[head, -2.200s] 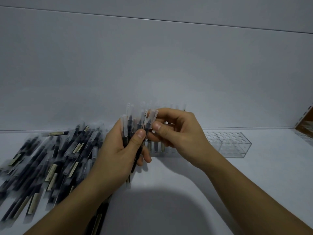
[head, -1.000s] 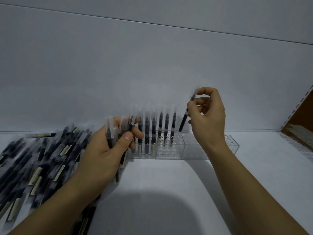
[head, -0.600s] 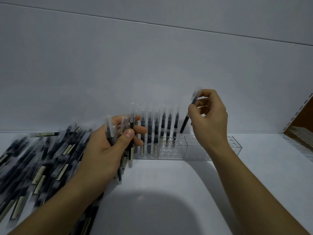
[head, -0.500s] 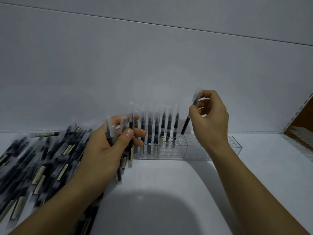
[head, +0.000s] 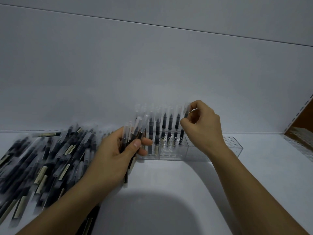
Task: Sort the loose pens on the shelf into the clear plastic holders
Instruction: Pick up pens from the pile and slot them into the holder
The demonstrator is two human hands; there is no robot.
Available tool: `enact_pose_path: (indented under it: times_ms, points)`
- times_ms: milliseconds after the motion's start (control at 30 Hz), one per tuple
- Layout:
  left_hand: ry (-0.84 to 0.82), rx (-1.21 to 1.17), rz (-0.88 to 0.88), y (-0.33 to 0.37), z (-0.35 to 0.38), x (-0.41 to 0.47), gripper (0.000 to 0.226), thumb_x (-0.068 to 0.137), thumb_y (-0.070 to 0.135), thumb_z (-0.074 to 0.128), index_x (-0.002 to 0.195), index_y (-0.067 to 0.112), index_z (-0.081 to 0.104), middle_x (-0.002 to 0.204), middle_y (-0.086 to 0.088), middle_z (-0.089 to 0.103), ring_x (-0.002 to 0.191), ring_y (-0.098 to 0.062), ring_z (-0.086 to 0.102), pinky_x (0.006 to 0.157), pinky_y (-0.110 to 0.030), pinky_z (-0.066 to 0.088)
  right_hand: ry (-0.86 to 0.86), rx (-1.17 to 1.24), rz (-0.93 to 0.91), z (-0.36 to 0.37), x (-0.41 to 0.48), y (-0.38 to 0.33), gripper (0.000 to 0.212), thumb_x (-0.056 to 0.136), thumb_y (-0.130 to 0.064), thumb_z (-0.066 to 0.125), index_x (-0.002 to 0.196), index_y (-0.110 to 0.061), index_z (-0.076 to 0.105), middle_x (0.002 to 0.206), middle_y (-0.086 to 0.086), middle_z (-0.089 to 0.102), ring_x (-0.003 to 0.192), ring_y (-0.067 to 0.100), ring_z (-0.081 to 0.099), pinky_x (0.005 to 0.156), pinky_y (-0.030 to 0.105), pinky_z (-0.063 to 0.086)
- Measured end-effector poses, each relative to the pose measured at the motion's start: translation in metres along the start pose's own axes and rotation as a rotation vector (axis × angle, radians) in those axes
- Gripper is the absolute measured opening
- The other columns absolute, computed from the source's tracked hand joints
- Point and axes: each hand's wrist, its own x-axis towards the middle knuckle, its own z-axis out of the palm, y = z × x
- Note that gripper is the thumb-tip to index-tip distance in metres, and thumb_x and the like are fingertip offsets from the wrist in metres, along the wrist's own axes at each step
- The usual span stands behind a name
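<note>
A clear plastic holder (head: 191, 151) stands against the back wall of the white shelf, with several black pens (head: 163, 129) upright in its left holes. My right hand (head: 201, 126) pinches the clear cap of one black pen (head: 182, 133), whose lower end sits in a hole just right of the standing row. My left hand (head: 118, 153) grips a bundle of pens (head: 135, 133) in front of the holder's left end. A big heap of loose black pens (head: 47, 160) with clear caps and pale labels covers the shelf's left side.
The holder's right holes (head: 232, 143) stand vacant. At the far right edge is a brown board with a perforated shelf upright (head: 299, 119). The white shelf surface (head: 169, 192) lies between my forearms.
My right hand took one pen from the bundle, carried it right and up, then lowered it into the holder beside the standing row. My left hand stayed put with the bundle.
</note>
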Motion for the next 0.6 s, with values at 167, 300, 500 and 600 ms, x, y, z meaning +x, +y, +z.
enact_pose_path:
  times_ms: [167, 300, 500, 600]
  points:
    - [0.002, -0.037, 0.021, 0.002, 0.001, -0.001, 0.015, 0.102, 0.010, 0.049, 0.102, 0.014, 0.063, 0.093, 0.000, 0.076, 0.082, -0.023, 0.073, 0.076, -0.042, 0.063, -0.045, -0.080, 0.026, 0.001, -0.001, -0.001, 0.015, 0.082, -0.012, 0.066, 0.086, -0.024, 0.058, 0.070, -0.007, 0.062, 0.060, 0.006, 0.055, 0.057, 0.020, 0.040]
    - [0.009, -0.005, 0.069, 0.005, -0.001, -0.001, 0.020, 0.103, 0.018, 0.046, 0.097, 0.008, 0.062, 0.079, -0.006, 0.072, 0.070, -0.030, 0.068, 0.059, -0.035, 0.061, -0.030, -0.079, 0.068, 0.002, -0.001, -0.001, 0.017, 0.082, -0.018, 0.067, 0.094, -0.025, 0.057, 0.079, -0.007, 0.064, 0.069, 0.011, 0.061, 0.061, 0.028, 0.046]
    - [0.000, -0.039, 0.120, 0.010, -0.001, -0.002, 0.029, 0.098, 0.034, 0.046, 0.093, 0.011, 0.062, 0.068, -0.007, 0.066, 0.049, -0.017, 0.049, 0.048, -0.031, 0.044, 0.243, 0.133, -0.197, 0.004, -0.012, -0.015, 0.030, 0.082, -0.020, 0.063, 0.110, -0.023, 0.054, 0.091, -0.008, 0.060, 0.077, 0.011, 0.055, 0.065, 0.016, 0.041]
    - [-0.012, -0.117, 0.153, 0.016, 0.001, -0.002, 0.028, 0.094, 0.033, 0.047, 0.100, 0.008, 0.057, 0.080, -0.007, 0.072, 0.049, -0.017, 0.044, 0.050, -0.038, 0.042, 0.117, 0.354, -0.243, 0.012, -0.021, -0.027, 0.018, 0.087, -0.011, 0.064, 0.105, -0.016, 0.062, 0.076, -0.008, 0.060, 0.066, 0.009, 0.053, 0.059, 0.018, 0.040]
